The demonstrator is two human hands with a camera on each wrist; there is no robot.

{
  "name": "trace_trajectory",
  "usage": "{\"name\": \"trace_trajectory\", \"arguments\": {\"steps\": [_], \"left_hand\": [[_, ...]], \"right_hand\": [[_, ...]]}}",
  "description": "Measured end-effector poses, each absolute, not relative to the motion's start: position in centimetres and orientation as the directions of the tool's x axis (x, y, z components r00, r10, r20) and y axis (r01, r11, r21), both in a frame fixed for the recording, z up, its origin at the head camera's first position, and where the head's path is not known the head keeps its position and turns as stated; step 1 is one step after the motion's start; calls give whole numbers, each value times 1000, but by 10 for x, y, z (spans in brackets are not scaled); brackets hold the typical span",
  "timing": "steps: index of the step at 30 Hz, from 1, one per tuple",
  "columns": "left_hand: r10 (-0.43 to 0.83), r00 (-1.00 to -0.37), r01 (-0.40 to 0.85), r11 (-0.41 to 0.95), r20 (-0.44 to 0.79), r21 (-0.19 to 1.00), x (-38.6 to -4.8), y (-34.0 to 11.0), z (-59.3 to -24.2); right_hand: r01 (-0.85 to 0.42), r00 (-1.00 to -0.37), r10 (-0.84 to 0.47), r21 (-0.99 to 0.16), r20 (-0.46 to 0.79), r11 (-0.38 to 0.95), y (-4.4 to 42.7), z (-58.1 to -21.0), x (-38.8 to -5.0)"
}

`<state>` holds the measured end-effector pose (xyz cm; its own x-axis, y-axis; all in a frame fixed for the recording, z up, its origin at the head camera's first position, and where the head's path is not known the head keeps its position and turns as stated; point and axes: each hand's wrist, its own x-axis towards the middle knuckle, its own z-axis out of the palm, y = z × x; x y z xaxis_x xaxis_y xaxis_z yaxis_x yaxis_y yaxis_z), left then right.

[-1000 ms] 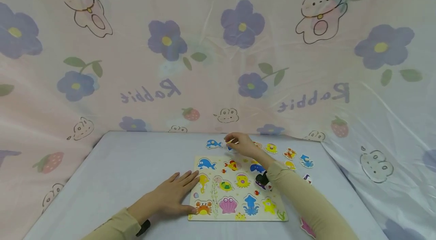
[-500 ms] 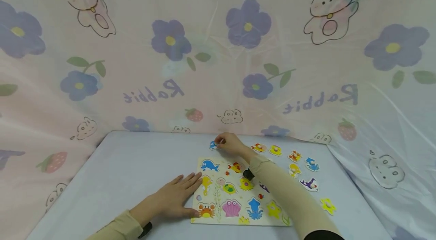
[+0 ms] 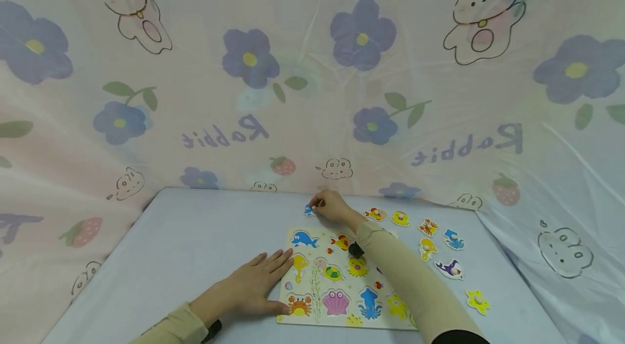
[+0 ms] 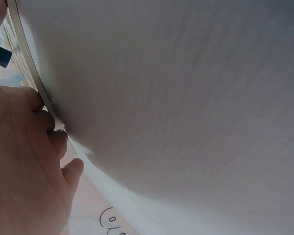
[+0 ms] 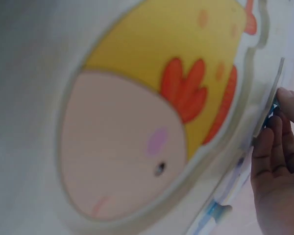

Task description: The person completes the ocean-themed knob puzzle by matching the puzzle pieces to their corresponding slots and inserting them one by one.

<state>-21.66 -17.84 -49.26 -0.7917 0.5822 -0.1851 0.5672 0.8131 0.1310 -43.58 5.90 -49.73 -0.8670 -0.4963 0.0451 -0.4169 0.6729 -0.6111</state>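
At the back of the table, my right hand (image 3: 334,207) pinches a small blue whale puzzle piece (image 3: 309,210) between thumb and fingertips; its right part is hidden behind the fingers. In the right wrist view, the right hand (image 5: 281,156) has blue showing at its fingertips, and another blue piece (image 5: 213,215) with a knob lies beside the fingers. The cream puzzle board (image 3: 351,324), printed with sea animals, lies flat in front of me. My left hand (image 3: 251,287) rests with straight fingers at its left edge, fingertips and thumb touching it.
Loose knobbed pieces lie right of the board: a fish (image 3: 376,214), yellow octopus (image 3: 400,218), crab (image 3: 428,227), blue squid (image 3: 454,239), seahorse (image 3: 427,249), purple piece (image 3: 449,269) and starfish (image 3: 477,302). A printed curtain (image 3: 303,89) hangs behind the table.
My right hand has moved left along the back of the table, from a neighbouring piece to the blue whale piece. The left hand stays at the board's edge. The head view has shifted slightly.
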Motion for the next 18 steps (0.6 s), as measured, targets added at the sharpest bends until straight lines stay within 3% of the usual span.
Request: {"name": "trace_trajectory", "arguments": {"steps": [18], "left_hand": [[575,-795,559,818,-195,131,-218,-178,-495]], "right_hand": [[-432,-855,-510,-668,91,605,68,-476,-416]]}}
